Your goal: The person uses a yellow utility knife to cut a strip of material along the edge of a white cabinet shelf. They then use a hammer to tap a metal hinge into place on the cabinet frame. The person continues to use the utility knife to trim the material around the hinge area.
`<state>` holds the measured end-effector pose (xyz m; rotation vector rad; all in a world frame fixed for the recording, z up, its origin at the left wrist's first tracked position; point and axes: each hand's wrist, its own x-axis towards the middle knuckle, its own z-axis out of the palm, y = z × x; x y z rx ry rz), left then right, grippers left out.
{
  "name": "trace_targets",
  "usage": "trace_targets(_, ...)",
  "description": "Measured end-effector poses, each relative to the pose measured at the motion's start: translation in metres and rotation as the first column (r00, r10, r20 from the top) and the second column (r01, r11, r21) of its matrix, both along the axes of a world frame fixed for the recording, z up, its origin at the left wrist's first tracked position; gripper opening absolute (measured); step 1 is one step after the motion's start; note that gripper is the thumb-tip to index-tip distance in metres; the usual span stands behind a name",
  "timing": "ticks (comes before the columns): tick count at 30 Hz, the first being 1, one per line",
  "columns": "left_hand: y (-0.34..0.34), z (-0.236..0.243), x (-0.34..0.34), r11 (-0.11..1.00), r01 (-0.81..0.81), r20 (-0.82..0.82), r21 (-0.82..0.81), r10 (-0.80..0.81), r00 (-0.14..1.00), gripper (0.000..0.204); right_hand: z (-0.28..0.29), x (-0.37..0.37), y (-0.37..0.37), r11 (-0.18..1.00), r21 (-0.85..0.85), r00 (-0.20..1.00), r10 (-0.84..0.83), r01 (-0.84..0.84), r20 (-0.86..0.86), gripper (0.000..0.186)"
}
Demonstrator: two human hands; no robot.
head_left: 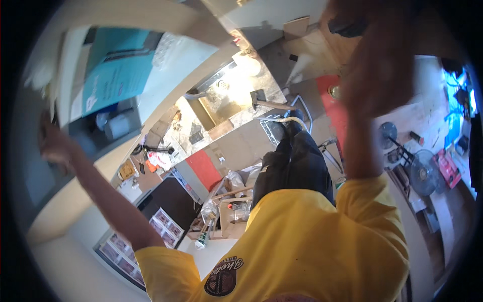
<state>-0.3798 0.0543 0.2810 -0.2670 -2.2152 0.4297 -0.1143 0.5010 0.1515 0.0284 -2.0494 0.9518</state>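
Observation:
My left hand (pixel 56 148) is raised at the far left, beside the edge of an open cabinet (pixel 136 108). Its fingers look spread, partly in shadow, and I see nothing held in them. Inside the cabinet are a teal box (pixel 118 73) and a white cylindrical thing (pixel 118 127). My right hand (pixel 380 75) is lifted high at the upper right, close to the camera and smeared by motion. Near its fingers shows a dark rounded thing (pixel 347 27); whether the hand holds it I cannot tell.
Below, a stone-patterned counter (pixel 241 118) holds a sink (pixel 221 85) and a hammer (pixel 274 104). My feet are on a metal-framed step stool (pixel 274 132). An open cardboard box (pixel 234 229) with bagged items sits near my legs. At right stands a fan (pixel 423 172).

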Motion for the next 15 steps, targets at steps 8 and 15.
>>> trace_targets(8,-0.024,-0.042,0.021,0.944,0.121,0.096,0.306,-0.157,0.983,0.025,-0.487,0.114,-0.109,0.946,-0.321,0.463,0.262,0.052,0.847,0.016)
trace_targets(15,-0.046,-0.084,0.049,0.97,-0.007,0.25,0.241,-0.055,0.967,0.024,-0.65,0.099,-0.188,0.956,-0.294,0.45,0.269,-0.014,0.852,0.024)
